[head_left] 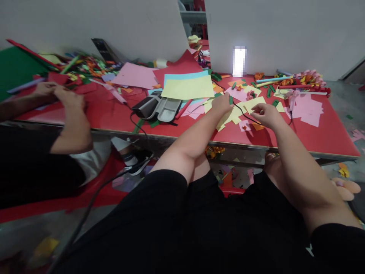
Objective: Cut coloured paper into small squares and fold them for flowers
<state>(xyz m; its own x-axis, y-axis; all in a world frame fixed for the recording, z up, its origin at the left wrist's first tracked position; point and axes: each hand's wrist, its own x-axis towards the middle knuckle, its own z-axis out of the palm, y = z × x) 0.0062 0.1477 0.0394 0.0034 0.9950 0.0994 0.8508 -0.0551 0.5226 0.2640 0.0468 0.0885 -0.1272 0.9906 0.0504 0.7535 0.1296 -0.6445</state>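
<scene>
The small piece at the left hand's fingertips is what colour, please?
The small piece is green, seen best in the head view.

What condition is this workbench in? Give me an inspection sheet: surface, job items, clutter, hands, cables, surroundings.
Surface: red tabletop, largely strewn with paper.
Job items: small green piece, apparently paper; pink glue gun near the right end.
Clutter: yellow sheet overlapping a blue sheet; open case beside them.
Hands: left hand pinching the green piece; right hand with fingers curled, anything held unclear.
Cables: black cable between the hands; another black cable over the front edge, further left.
Surroundings: white partition behind; co-worker's hands at left, blurred; paper scraps on the floor.
</scene>
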